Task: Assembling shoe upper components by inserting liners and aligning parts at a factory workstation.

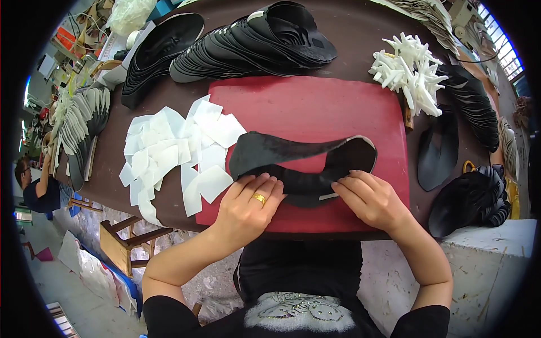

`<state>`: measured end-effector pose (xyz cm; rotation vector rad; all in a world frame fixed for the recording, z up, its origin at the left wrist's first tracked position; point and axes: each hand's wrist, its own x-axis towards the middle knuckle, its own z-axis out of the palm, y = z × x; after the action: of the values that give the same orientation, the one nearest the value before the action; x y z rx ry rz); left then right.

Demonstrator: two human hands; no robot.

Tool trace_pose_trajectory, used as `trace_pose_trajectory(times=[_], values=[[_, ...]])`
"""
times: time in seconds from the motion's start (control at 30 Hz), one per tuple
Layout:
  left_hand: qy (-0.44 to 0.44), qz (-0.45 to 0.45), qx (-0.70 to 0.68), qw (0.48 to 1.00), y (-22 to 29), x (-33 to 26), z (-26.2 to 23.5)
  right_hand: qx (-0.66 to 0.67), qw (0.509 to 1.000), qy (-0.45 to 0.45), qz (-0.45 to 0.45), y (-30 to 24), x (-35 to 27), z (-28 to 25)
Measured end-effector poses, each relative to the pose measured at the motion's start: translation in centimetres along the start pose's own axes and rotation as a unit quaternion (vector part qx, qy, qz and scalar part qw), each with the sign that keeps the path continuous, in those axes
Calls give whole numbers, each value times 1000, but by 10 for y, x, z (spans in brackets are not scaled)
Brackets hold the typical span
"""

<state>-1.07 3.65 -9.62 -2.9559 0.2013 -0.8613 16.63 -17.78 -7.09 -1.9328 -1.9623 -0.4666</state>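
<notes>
A black shoe upper, bent into an open loop, lies over the red mat in front of me. My left hand grips its near edge on the left, fingers on top; a gold ring shows on one finger. At the right of the same edge, my right hand pinches the upper, thumb mostly hidden. Beside the right fingers a small pale strip shows on the black material. Loose white patches lie heaped left of the upper, some overlapping the mat.
Stacked black uppers stand at the back, more at the right. A bundle of white finger-shaped pieces sits at the mat's far right corner. Black pieces hang near the right edge. A wooden stool and another person are at left.
</notes>
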Motion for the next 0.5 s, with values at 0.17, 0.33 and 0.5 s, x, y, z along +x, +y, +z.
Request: trace_pose_trajectory(times=[0.17, 0.33, 0.5], values=[[-77, 11, 20, 997, 1, -4, -5, 29, 998, -42, 22, -5, 2, -11], [-133, -50, -70, 987, 13, 10, -23, 65, 995, -34, 70, -8, -6, -8], [-195, -135, -44, 971, 24, 17, -18, 156, 966, -75, 194, -14, 11, -5]])
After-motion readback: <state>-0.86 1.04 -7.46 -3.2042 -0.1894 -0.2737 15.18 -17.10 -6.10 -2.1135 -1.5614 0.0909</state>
